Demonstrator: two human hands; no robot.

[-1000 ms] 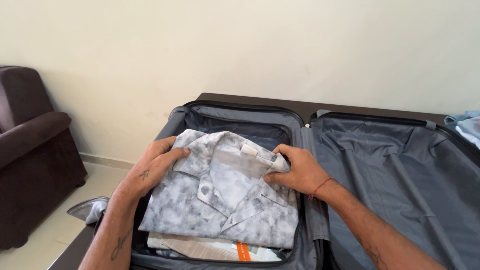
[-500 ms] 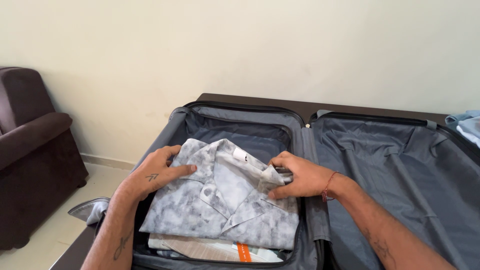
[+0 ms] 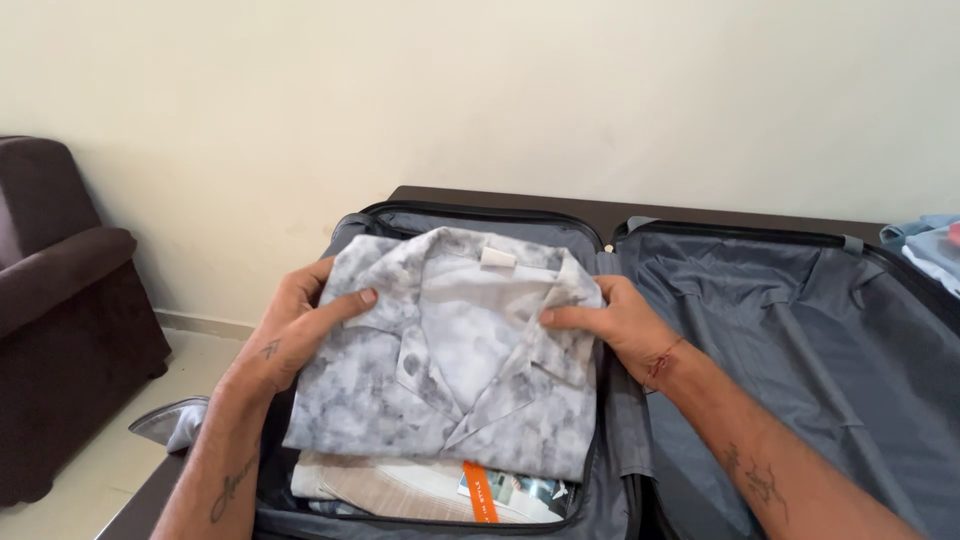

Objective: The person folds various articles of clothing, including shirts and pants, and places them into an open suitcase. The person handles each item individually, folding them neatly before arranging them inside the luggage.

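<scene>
Now, in the head view, both hands gripped the shirt (image 3: 450,360): left hand (image 3: 300,325) and right hand (image 3: 615,325) had raised its collar end higher over the suitcase (image 3: 620,470), above packed clothes (image 3: 390,490).

The room is bright with soft daylight, and nothing looks dim. The light seems to come from the left side, because the wall (image 3: 560,90) above the hands is pale and evenly lit. A soft shadow sits under the left hand (image 3: 300,325), along the edge of the folded shirt (image 3: 450,370). The suitcase lining (image 3: 800,340) beside the right hand (image 3: 615,325) has a gentle shine but no hard glare. The hands look sharp, with no blur. The armchair (image 3: 60,300) far left of the left hand is darker.
</scene>
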